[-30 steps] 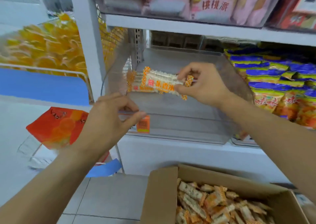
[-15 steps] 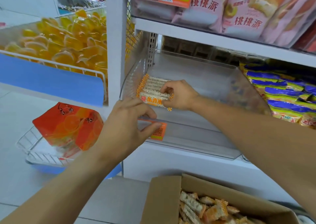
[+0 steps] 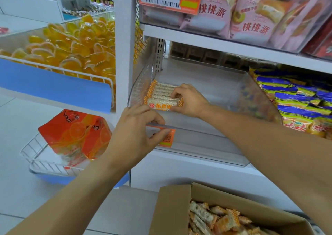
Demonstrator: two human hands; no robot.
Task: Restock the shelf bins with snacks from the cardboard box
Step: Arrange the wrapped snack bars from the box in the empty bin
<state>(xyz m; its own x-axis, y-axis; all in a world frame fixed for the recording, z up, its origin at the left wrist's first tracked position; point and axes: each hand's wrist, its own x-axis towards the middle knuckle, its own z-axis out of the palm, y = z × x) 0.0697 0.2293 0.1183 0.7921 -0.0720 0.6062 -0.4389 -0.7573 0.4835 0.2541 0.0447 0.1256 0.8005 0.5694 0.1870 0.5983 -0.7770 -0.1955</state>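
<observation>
There, the right hand point(image 3: 188, 100) gripped a row of snack packets point(image 3: 162, 97) inside the clear bin point(image 3: 206, 137), while the left hand's point(image 3: 136, 132) fingers pinched its front rim.

- The right hand point(image 3: 190, 100) reaches forward, palm down, its fingers curled and pinching — thumb low, fingertips on top.
- The right forearm runs bare from the lower right edge up to the wrist.
- The left hand point(image 3: 136, 136) sits nearer and lower, back up, fingers bent, thumb stretched toward the right — gripping nothing clearly.
- The left forearm rises from the lower left corner.
</observation>
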